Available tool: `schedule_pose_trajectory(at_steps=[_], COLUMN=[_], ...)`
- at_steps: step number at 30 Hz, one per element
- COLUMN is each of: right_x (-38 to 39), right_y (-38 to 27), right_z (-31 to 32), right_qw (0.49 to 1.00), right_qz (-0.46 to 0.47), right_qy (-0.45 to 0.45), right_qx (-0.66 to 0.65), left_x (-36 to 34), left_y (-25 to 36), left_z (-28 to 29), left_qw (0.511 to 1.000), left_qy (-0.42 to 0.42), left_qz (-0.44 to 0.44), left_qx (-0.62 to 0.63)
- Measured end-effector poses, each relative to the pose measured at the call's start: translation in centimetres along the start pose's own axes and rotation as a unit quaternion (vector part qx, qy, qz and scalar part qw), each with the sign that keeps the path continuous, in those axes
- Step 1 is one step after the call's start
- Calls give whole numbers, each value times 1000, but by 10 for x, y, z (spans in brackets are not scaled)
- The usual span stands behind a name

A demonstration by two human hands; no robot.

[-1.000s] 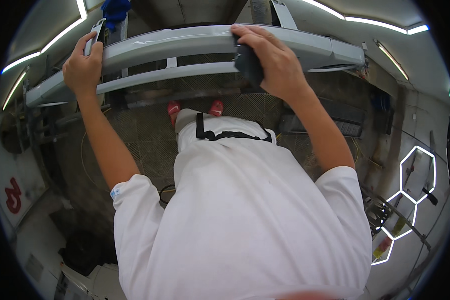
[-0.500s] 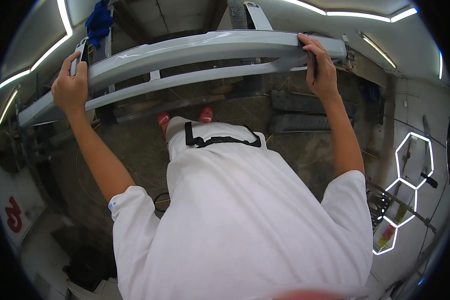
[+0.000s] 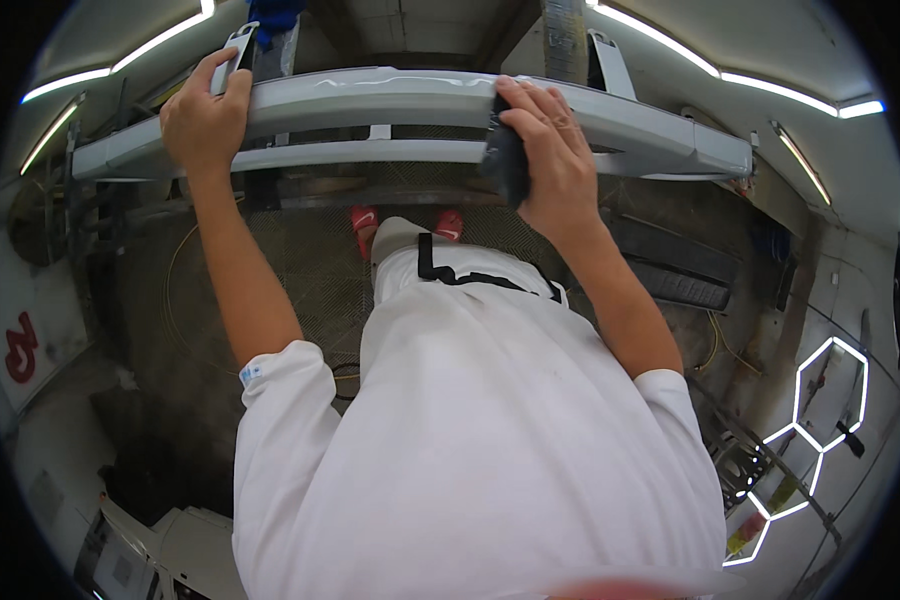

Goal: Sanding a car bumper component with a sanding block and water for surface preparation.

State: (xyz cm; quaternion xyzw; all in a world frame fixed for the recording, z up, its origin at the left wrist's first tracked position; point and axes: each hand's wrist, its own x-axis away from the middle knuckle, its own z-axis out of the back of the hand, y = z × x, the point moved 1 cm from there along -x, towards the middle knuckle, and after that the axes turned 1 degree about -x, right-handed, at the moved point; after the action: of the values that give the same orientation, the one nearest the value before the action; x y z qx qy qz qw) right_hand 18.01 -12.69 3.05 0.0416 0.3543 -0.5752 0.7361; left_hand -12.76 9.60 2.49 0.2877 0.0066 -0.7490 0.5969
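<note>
A long, glossy light-grey car bumper (image 3: 390,90) lies crosswise in front of me, with a thinner lower bar (image 3: 360,152) below its main band. At its left part my left hand (image 3: 207,125) is closed around a pale upright bracket (image 3: 238,42) that stands up from the bumper's far side. My right hand (image 3: 553,160) is closed on a dark grey sanding pad (image 3: 508,165), its fingertips at the bumper's upper edge right of the middle. The pad stands on edge against the bumper's near face. A second pale bracket (image 3: 610,65) rises behind the bumper.
Blue cloth (image 3: 275,15) hangs behind my left hand. Red shoes (image 3: 450,224) stand on the grid-patterned floor below. Dark long panels (image 3: 670,265) lie at the right. A yellow hose (image 3: 170,275) curves across the floor at left. Hexagonal lights (image 3: 832,390) glow on the right wall.
My right hand has slid the pad leftward along the bumper, away from its right end. My left hand keeps its hold on the bracket. The whole view has shifted as my head turned.
</note>
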Motion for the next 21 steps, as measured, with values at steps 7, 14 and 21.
schedule_pose_trajectory(at_steps=[7, 14, 21], right_x=[28, -37, 0], right_y=[55, -48, 16], right_z=[53, -50, -1], right_qw=[998, 1000, 999], right_qz=[2, 13, -1], right_qy=[-9, -17, -42], right_qx=[59, -2, 32], left_x=[5, 4, 6], left_y=[9, 14, 20], left_z=[-10, -16, -4], left_qw=[996, 992, 991], left_qy=[41, 73, 66], left_qz=[-72, -77, -77], left_qx=[9, 63, 82])
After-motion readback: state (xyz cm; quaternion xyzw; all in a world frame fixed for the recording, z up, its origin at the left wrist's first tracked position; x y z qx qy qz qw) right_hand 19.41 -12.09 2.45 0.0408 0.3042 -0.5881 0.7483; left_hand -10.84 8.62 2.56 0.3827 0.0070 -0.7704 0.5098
